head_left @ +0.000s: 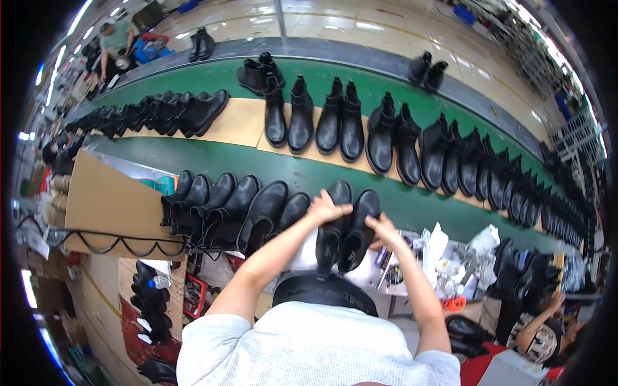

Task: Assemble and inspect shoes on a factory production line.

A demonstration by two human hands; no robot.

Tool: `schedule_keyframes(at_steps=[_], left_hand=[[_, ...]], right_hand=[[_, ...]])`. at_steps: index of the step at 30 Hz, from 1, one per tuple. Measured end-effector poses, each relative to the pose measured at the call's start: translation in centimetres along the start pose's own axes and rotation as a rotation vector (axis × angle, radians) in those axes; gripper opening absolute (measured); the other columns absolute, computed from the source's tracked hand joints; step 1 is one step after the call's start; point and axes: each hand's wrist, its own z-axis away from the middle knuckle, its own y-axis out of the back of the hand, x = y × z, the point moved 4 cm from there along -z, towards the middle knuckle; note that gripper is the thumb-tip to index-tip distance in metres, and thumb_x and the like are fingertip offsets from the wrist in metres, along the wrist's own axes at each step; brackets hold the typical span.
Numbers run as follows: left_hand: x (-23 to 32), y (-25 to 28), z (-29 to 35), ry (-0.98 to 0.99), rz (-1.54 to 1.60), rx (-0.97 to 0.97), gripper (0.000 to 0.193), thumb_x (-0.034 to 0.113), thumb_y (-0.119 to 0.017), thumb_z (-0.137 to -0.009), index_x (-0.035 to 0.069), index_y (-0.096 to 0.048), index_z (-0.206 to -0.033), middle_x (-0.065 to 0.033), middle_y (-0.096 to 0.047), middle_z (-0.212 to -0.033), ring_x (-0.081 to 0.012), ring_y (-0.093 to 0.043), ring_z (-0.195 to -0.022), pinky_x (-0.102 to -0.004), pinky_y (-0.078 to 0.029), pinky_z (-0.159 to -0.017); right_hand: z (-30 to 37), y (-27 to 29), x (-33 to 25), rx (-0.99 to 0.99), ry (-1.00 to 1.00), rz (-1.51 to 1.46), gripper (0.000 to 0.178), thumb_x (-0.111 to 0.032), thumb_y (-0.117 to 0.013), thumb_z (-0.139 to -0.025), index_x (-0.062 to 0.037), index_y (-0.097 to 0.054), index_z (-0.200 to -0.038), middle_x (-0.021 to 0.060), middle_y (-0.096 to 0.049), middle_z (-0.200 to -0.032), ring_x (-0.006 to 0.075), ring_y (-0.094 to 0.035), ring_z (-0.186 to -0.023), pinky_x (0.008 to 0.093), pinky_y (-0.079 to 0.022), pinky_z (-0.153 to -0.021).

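A pair of black ankle boots stands close together on the near edge of the green work surface, toes pointing away from me. My left hand grips the left ankle boot from its outer side, thumb laid across its upper. Against the outer side of the right ankle boot is my right hand, thumb toward the boot and the other fingers partly hidden. The boots' open shafts face my body. Left of the pair, more black boots line the same edge.
Beyond lies a long row of black boots on tan boards. A cardboard box stands at left, with a coiled black cable along it. Plastic wrappings clutter the right. Co-workers are at far left and lower right.
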Motion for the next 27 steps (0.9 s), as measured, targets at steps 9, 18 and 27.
schedule_keyframes(at_steps=[9,18,27], left_hand=[[2.8,2.9,13.9,-0.685,0.31,0.324,0.02,0.017,-0.06,-0.078,-0.002,-0.053,-0.08,-0.0162,-0.053,-0.069,-0.036,-0.054,-0.068,-0.0419,-0.045,-0.063],[4.0,-4.5,10.4,-0.474,-0.046,-0.08,0.04,0.022,-0.066,-0.072,-0.014,-0.057,-0.086,-0.0312,-0.06,-0.082,-0.0423,-0.062,-0.081,-0.0458,-0.051,-0.071],[3.2,6.5,9.3,-0.556,-0.047,0.085,0.016,0.013,-0.061,-0.072,-0.003,-0.062,-0.072,-0.0239,-0.059,-0.069,-0.0391,-0.061,-0.072,-0.0445,-0.05,-0.065]], right_hand=[[2.6,-1.8,4.7,-0.229,0.001,-0.265,0.079,-0.051,-0.05,-0.086,-0.0152,-0.007,-0.142,0.0152,-0.03,-0.141,0.0376,-0.046,-0.116,0.055,-0.052,-0.066],[0.4,-1.5,6.0,-0.201,-0.007,-0.29,0.076,-0.051,-0.044,-0.088,-0.0112,-0.011,-0.143,0.0189,-0.024,-0.142,0.0403,-0.05,-0.111,0.0505,-0.056,-0.064],[5.7,0.5,1.7,-0.039,0.23,-0.565,0.05,-0.039,-0.046,-0.093,-0.001,-0.042,-0.125,0.0177,-0.056,-0.097,0.0227,-0.062,-0.076,0.0333,-0.055,-0.059]])
